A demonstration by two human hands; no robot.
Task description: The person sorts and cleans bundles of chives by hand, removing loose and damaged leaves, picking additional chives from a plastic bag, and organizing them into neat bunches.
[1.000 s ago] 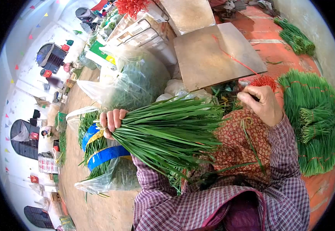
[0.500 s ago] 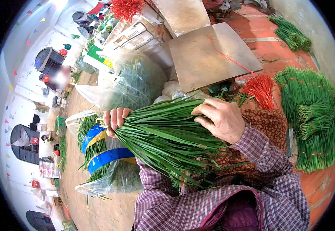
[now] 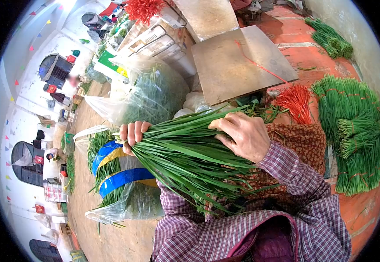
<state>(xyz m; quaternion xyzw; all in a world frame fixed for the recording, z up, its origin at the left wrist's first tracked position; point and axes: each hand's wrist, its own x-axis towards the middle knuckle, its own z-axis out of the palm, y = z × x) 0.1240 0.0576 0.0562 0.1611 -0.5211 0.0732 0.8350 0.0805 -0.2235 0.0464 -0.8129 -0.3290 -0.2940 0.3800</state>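
My left hand [image 3: 134,136] is wrapped round the pale stem end of a big bunch of long green leaves [image 3: 185,148]. The leaves fan out to the right over my lap. On the upper right side of the bunch lies my right hand [image 3: 244,136], thumb and fingers bent towards the leaves; whether it pinches any leaf is too small to tell. Under the leaves is a red flowered cloth [image 3: 303,142]. Beyond my right hand rests a bundle of red ties [image 3: 295,104], and one red tie [image 3: 260,65] lies across a square board [image 3: 242,61].
Tied green bundles [image 3: 351,131] are stacked at the right, with another bundle [image 3: 332,39] by the wall. Bags of greens [image 3: 155,91] and a blue-and-yellow banded bag [image 3: 128,181] stand at the left. A person [image 3: 55,155] is far off on the left.
My right hand has come from beside the red ties leftwards onto the leaves, then slid slightly further left. My left hand keeps its hold on the bunch.
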